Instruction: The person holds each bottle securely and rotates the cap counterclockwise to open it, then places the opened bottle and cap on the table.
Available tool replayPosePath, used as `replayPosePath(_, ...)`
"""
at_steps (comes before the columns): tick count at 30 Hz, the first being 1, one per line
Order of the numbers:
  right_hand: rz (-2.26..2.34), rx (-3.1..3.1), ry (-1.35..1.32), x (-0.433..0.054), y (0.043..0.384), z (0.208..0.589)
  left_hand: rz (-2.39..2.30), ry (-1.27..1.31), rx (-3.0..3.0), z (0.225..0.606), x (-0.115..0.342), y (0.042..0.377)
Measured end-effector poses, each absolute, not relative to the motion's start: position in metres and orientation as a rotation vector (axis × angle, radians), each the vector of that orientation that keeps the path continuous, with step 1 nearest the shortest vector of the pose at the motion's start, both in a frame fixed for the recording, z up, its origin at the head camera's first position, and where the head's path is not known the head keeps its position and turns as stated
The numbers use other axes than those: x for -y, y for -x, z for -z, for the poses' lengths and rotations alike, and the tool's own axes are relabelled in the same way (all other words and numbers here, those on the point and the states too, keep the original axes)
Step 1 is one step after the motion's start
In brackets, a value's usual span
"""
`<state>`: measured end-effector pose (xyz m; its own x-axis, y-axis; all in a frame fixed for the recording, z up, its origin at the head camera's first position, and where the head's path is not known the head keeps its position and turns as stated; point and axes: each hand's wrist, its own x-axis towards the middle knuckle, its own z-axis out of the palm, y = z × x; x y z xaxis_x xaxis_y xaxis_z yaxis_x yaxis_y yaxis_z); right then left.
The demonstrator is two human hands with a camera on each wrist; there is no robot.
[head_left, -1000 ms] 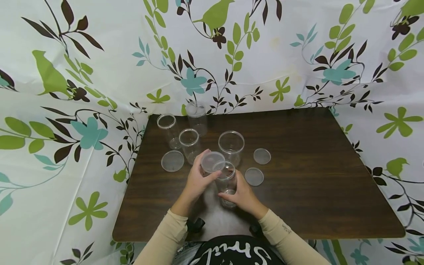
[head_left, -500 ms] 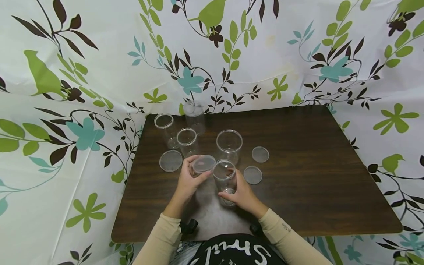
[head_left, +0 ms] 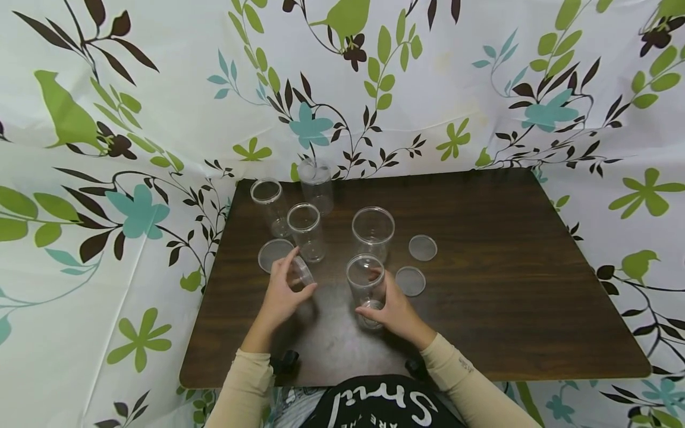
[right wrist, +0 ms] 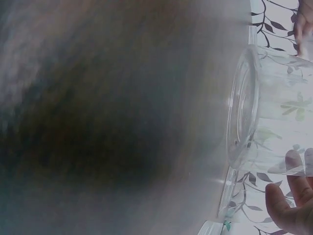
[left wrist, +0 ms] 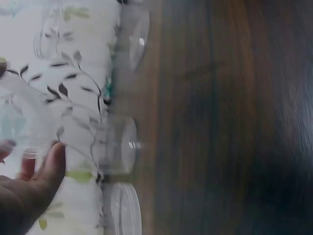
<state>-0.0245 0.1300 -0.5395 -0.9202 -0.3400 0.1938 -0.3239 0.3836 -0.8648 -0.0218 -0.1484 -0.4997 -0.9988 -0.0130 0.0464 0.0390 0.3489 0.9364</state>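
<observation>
Between the thumb and fingers of my left hand (head_left: 280,291) is a clear round lid (head_left: 303,271), tilted on edge above the table. In the left wrist view the lid (left wrist: 36,117) stands at the left edge beside my thumb. My right hand (head_left: 398,309) holds a clear plastic jar (head_left: 366,285) around its right side; the jar is upright, with its mouth uncovered. In the right wrist view the same jar (right wrist: 279,107) hides part of the fingers. A wider clear jar (head_left: 373,229) stands just behind it.
Clear jars stand at the back left: one at the corner (head_left: 269,208), one by the wall (head_left: 317,187), one nearer (head_left: 307,235). A flat lid (head_left: 274,255) lies left. Two smaller lids, a far one (head_left: 423,248) and a near one (head_left: 410,281), lie right on the brown table (head_left: 508,285).
My left hand has carried the lid leftward, away from the jar's rim, and turned it from nearly level to steeply tilted. My right hand and its jar have stayed almost in place.
</observation>
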Motion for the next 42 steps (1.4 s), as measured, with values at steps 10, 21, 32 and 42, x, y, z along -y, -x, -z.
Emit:
replayPosePath(10, 1.634, -2.568, 0.582, -0.131, 0.027, 0.539, 0.955, -0.005, 2.973, 0.523, 0.171, 0.025)
replayPosePath(21, 1.637, -2.573, 0.555, -0.133, 0.027, 0.540, 0.899, -0.050, 3.095, 0.544, 0.183, 0.026)
replayPosePath(32, 1.644, -2.548, 0.532, -0.137, 0.029, 0.539, 0.558, -0.059, 3.147, 0.549, 0.191, 0.026)
replayPosePath(42, 1.663, -2.578, 0.571, -0.140, 0.034, 0.535, 0.497, -0.079, 3.181, 0.543, 0.186, 0.027)
